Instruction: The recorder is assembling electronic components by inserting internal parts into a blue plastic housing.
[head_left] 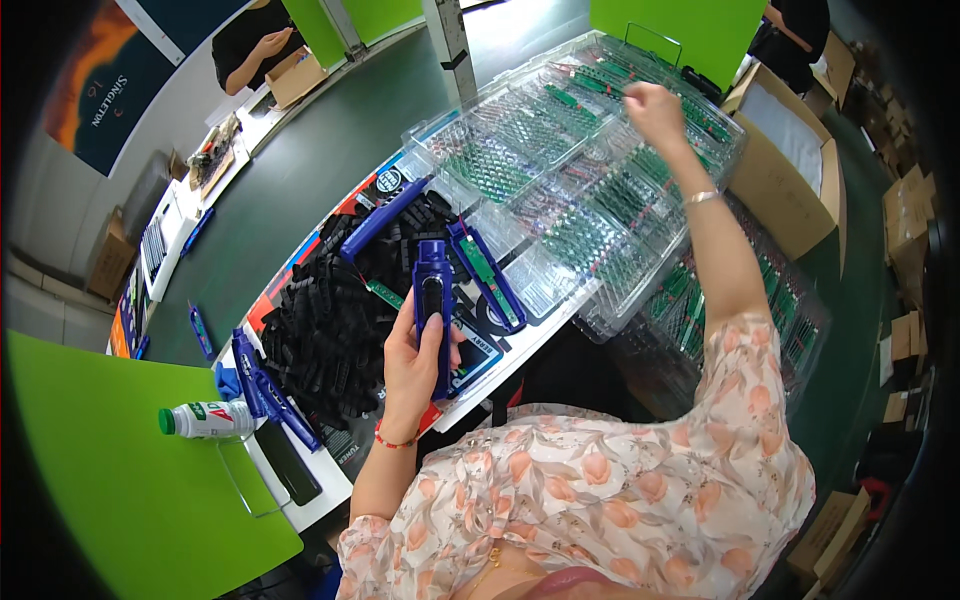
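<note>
Lime-green partitions (130, 450) border the white worktop (327, 508). Above it, a blue plastic housing (432, 268) is clamped in the left hand's (411, 375) fingers, beside heaped black plastic parts (325, 320); a steady grip should serve. Over clear trays (497, 232) of green circuit boards (620, 197), the right hand's (657, 115) fingertips are hidden: pinching or apart, I cannot tell; edge-lifting seems gentlest.

On my left I see a white bottle with a green cap (207, 420), a lime-green panel (130, 490) and a dark flat slab (288, 465). Beyond, a co-worker in black (238, 50) has a small carton (297, 78); to my right stands an open cardboard box (775, 175).
</note>
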